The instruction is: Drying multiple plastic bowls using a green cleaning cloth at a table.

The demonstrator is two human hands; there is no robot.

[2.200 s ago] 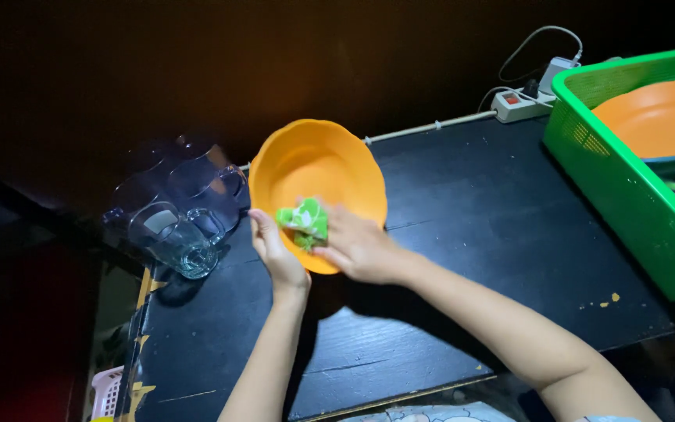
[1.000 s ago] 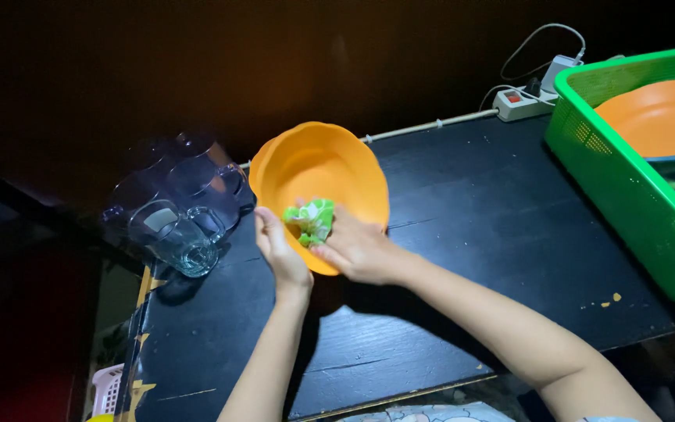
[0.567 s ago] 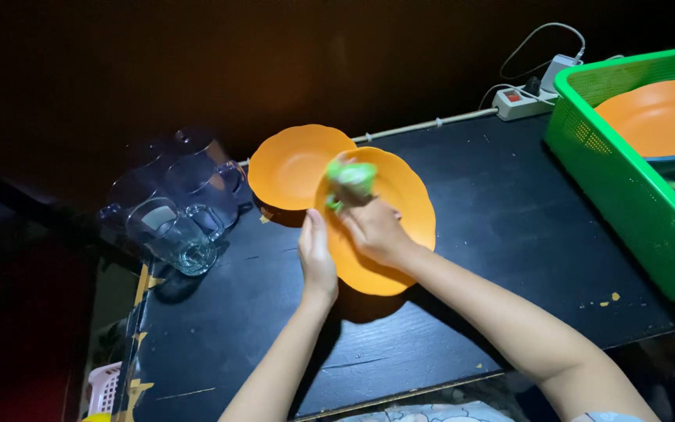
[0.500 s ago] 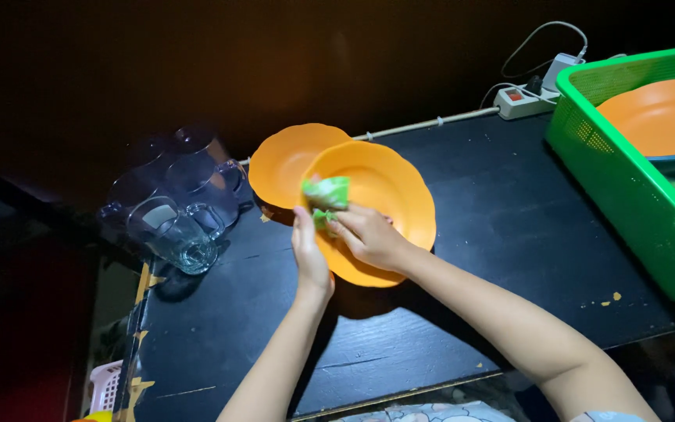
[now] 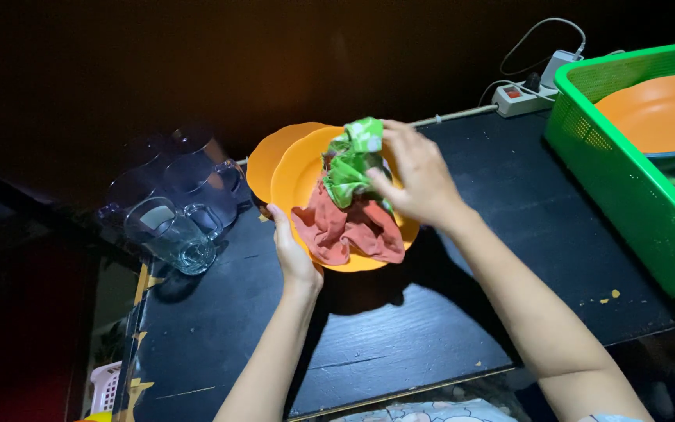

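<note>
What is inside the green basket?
In the green basket lies a big orange plate, tilted against the wall. Something dark and metal pokes out under it at the right edge; what it is cannot be told. The basket's bottom is hidden.

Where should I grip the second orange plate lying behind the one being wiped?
Probably by the second orange plate at its far-left rim, coming from the left. That arc is the only exposed part; the wiped plate, held by the left hand, overlaps the rest, and glass mugs crowd the lower left.
</note>
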